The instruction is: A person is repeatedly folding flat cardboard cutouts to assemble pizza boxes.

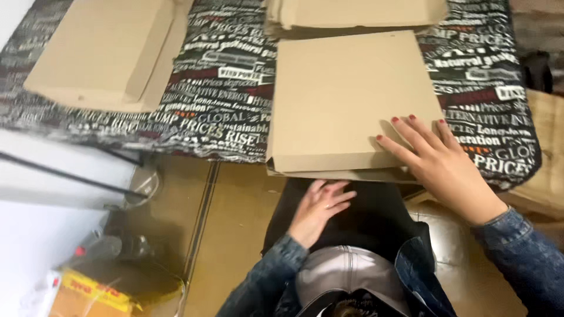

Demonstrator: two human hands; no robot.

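Observation:
A flat brown cardboard box (341, 100) lies on a table covered with a black printed cloth (217, 111), its near edge overhanging the table edge. My right hand (437, 158) rests flat on the box's near right corner, fingers spread, nails painted red. My left hand (320, 205) lies below the table edge on my dark-clothed lap, fingers loosely apart, holding nothing. Both arms wear denim sleeves.
A second flat cardboard piece (100, 53) lies at the table's far left. More folded cardboard (352, 14) is stacked behind the box. A wooden surface (546, 152) stands at the right. On the floor at lower left sit a yellow package (94, 290) and a white object (53, 176).

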